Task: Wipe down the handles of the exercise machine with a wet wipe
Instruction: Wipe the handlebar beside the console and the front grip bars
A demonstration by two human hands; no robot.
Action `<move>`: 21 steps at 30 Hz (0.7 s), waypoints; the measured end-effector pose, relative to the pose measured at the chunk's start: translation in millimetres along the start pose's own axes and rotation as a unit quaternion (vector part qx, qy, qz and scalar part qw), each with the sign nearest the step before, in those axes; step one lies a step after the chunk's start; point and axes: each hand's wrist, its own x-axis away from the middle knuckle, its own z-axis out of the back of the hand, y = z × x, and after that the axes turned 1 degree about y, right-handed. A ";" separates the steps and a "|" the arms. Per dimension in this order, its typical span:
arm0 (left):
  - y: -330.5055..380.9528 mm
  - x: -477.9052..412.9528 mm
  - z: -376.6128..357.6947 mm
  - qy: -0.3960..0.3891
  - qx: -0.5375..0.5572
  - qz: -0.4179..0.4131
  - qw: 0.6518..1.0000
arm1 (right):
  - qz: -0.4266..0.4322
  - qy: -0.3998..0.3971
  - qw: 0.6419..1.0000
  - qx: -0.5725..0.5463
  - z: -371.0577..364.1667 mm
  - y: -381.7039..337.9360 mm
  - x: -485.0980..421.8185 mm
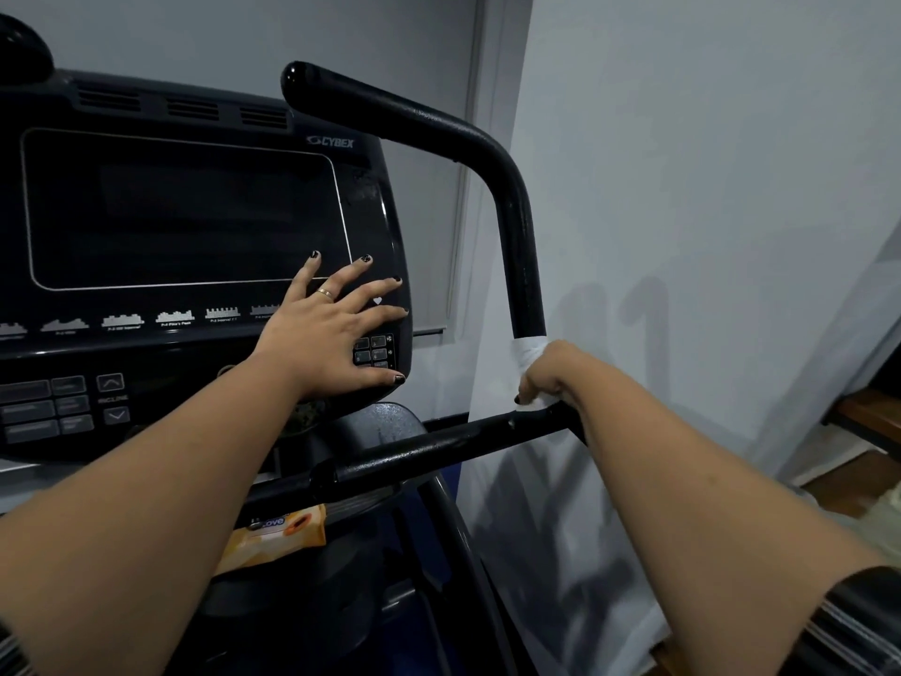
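You stand at a dark console [195, 226] marked CYBEX. Its screen is unlit, with a row of small program profiles under it and grey keys at its lower left. The room behind is plain. A pale grey wall [707, 187] fills the space right of the console, and a lowered blind [441, 212] shows just past the console's right edge. Wooden steps [868, 417] sit far to the console's right, low down. Below the console an orange pack of wipes [278, 534] lies on the machine's frame, partly behind your left forearm.

The handle [517, 226] is a black tube with a glossy, slightly pitted finish and a few chips in the paint. It stands upright right of the console, then bends at the top and runs back toward it. It ends in a rounded cap above the console's upper right corner. At its foot it meets a lower black bar [439, 448] that slants down under the console.

The wet wipe [529, 356] is white and bunched, wrapped round the upright low down, right of the console's lower right corner. Your right hand [556, 373] curls its fingers round wipe and tube together, just above that joint. Your left hand [331, 334] lies flat on the console's lower right part, fingers straight and spread, holding nothing. A ring [325, 293] sits on one finger.
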 end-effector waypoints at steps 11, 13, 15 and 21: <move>-1.5 0.5 0.7 0.006 0.001 -0.003 1.000 | -0.008 0.221 0.974 -0.044 -23.8 6.2 -0.1; -1.8 0.2 1.4 0.000 0.000 -0.002 1.000 | -0.009 0.269 0.963 -0.018 -35.0 7.5 3.1; -1.8 0.6 1.9 -0.003 0.001 -0.002 1.000 | -0.007 0.313 0.948 0.054 -42.5 6.1 8.4; -1.5 0.0 1.1 -0.003 0.004 -0.001 1.000 | -0.007 0.132 0.991 -0.017 -12.8 5.3 11.2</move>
